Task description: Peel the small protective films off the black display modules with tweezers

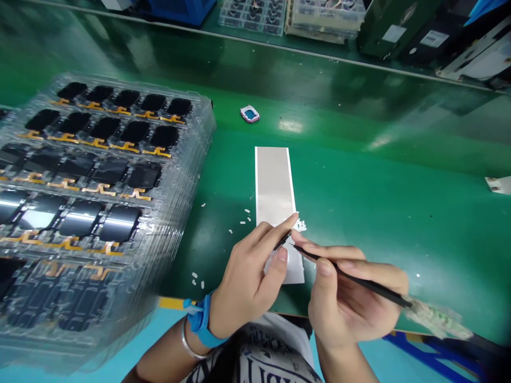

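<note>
My left hand (pixel 253 276) pinches a small dark part (pixel 282 242) between thumb and forefinger, just above the near end of a grey strip of backing paper (pixel 273 181) lying on the green bench. My right hand (pixel 347 298) grips thin black tweezers (pixel 351 276), their tip touching the small part at my left fingertips. Tiny white peeled bits (pixel 301 225) lie beside the strip. A blue wrist strap (pixel 202 319) and a metal bangle sit on my left wrist.
A tall stack of clear plastic trays (pixel 99 175) holding several black screen modules with orange flex cables fills the left. A small pink-rimmed blue part (pixel 249 114) lies farther back. More trays and boxes (pixel 319 16) line the far edge. White scraps (pixel 197 279) dot the bench.
</note>
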`<state>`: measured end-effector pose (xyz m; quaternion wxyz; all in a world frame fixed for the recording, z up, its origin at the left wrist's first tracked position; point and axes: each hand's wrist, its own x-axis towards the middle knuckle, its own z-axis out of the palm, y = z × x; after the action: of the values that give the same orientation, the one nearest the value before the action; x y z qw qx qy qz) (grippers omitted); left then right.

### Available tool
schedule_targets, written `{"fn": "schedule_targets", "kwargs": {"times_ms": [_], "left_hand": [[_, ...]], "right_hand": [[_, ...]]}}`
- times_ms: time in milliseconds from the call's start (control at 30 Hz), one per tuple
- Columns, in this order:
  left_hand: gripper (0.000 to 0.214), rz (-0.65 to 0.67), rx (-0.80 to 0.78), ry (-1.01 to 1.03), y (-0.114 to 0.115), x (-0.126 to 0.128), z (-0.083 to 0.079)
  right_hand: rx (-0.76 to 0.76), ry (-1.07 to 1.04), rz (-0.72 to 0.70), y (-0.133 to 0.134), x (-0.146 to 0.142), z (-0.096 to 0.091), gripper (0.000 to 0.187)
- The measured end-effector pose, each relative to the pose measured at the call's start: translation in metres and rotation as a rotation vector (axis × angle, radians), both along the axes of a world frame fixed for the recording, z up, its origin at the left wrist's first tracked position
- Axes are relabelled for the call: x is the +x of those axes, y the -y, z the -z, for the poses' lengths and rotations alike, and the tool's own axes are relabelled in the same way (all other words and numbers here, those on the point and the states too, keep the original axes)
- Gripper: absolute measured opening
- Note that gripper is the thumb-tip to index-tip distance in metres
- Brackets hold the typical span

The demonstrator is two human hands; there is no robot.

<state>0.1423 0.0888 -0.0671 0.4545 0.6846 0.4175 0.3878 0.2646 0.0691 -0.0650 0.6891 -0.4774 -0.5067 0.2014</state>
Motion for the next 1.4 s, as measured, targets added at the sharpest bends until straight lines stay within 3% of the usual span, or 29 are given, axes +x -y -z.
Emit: {"fn": "schedule_targets", "kwargs": {"times_ms": [200,1033,1400], "left_hand": [[0.044,0.003,0.006,-0.018,-0.0001,0.0006,0.0006],[0.046,0.009,-0.012,-0.053,0.0006,-0.0003,0.0032],[0.048,0.022,-0.027,-0.049,0.0001,0.0009,0.0034]], "right_hand": [[0.005,-0.002,0.032,-0.0007,-0.0003,0.0,0.021],[0.102,-0.06,-0.118,-0.0024,0.0062,0.0048,0.036],[0.042,-0.109,-0.12,-0.0017,0.0058,0.0047,0.033]]}}
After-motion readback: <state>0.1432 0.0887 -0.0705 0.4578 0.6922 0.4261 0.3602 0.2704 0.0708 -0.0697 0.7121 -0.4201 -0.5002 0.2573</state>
